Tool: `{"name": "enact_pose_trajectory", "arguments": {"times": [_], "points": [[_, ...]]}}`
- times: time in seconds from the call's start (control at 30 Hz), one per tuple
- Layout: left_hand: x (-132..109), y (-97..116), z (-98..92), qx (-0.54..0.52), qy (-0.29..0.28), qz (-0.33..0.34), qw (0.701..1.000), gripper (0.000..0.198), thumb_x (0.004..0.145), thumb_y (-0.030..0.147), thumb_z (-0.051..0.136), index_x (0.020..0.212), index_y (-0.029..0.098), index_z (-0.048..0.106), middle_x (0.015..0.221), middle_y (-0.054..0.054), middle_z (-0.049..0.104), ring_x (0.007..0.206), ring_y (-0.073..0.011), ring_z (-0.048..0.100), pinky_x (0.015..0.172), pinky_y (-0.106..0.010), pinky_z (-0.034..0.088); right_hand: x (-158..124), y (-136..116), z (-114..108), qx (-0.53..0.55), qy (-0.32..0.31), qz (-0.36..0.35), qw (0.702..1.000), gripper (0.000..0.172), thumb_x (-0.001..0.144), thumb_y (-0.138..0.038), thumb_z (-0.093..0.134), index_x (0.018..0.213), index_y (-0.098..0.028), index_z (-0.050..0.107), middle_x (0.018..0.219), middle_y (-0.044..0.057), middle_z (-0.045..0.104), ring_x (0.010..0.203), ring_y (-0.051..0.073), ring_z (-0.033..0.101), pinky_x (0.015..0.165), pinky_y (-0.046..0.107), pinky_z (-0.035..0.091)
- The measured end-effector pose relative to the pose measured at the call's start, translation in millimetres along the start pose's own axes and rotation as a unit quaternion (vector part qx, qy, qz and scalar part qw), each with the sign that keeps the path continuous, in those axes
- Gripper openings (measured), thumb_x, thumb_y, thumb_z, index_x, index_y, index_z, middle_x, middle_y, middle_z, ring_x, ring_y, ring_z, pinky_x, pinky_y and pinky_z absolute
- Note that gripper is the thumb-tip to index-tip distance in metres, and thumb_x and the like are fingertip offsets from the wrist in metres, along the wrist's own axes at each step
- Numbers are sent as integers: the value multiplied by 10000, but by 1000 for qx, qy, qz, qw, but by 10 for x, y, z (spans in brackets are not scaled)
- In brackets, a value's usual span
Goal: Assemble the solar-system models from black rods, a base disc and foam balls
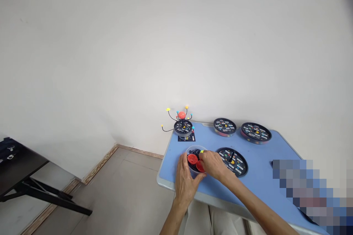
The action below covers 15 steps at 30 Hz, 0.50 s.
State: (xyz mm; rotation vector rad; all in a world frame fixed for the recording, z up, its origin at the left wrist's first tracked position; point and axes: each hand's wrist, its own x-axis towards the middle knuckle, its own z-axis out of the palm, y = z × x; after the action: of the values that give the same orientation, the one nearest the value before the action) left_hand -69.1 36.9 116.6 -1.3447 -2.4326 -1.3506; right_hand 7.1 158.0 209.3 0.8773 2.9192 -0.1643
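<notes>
A clear round plastic tub (190, 149) stands near the table's front left. In it lie red half-spheres (192, 159), black thin parts (194, 152) and a bit of yellow (202, 151). My left hand (185, 178) is wrapped around the tub's near left side. Over the tub's right part, my right hand (215, 162) has its fingers closed and dipping among the parts; what they grip is hidden. Just right of the tub, partly behind my right forearm, a black printed disc (239, 161) lies with a short black post (231, 156) upright on it.
Behind the tub, an assembled solar system model (182, 115) stands on the blue table (259, 176), its curved arms spreading outward. Two lidded round tubs (224, 126) (256, 132) sit along the wall side. A blurred-out object covers the right edge; a black table (22, 169) stands far left.
</notes>
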Motion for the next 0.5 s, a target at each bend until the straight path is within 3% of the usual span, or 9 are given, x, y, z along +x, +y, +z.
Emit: {"name": "enact_pose_trajectory", "arguments": {"times": [0.3,0.5], "points": [[6,44,-6,-4,5,-26,1000,926,723,344,809,1480,165,308,1469,-224,467,1386,-362,411,1104,-527,389,60,112,-22,-23,67,26,997,182,964,-303,577,1021,-157,671,1018,50,708,909,184,674,825,390,546],[-1,25,-6,4,21,-5,1000,936,721,390,811,1483,168,315,1447,-216,499,1348,-359,465,1079,-515,425,58,142,-40,4,91,23,996,289,972,-160,441,909,-162,723,919,108,733,852,216,696,672,282,445]]}}
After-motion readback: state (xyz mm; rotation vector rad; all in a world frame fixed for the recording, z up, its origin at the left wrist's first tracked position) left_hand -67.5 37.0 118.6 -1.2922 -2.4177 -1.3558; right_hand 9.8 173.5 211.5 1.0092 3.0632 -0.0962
